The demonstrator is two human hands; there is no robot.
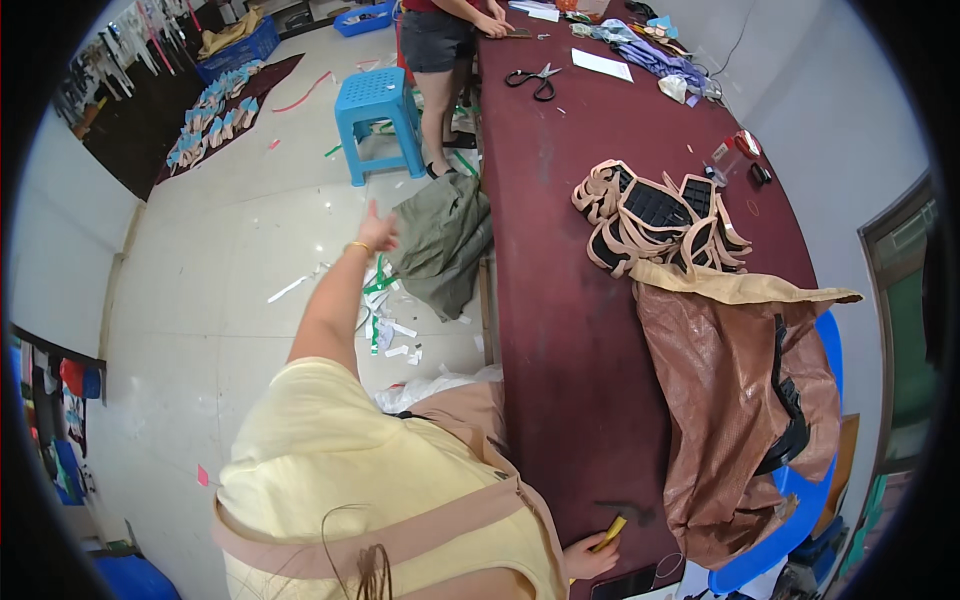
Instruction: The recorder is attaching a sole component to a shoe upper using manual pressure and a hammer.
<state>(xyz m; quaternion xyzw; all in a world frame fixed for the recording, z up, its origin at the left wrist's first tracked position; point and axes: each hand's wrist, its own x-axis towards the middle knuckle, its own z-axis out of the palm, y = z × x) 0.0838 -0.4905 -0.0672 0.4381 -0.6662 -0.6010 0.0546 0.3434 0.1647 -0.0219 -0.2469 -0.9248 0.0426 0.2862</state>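
Observation:
My left arm reaches forward over the floor, and my left hand (pixel 378 230) is held out with its fingers apart and nothing in them. Just right of it is a crumpled grey-green cloth (pixel 445 245) beside the table's edge; I cannot tell whether hand and cloth touch. At the near end of the dark red table (pixel 560 350), my right hand (pixel 592 560) is closed round the yellow handle of a hammer (pixel 608 534). The hammer's dark head lies at the tabletop. Right of it is a brown woven sack (pixel 700 400) with a pale folded rim.
Black padded pieces with beige edging (pixel 655 215) are heaped beyond the sack. Scissors (pixel 533 82), a white sheet (pixel 602 65) and purple cloth (pixel 660 55) lie farther off. A person (pixel 440 60) stands at the far left edge by a blue stool (pixel 380 120). Scraps (pixel 385 310) litter the floor.

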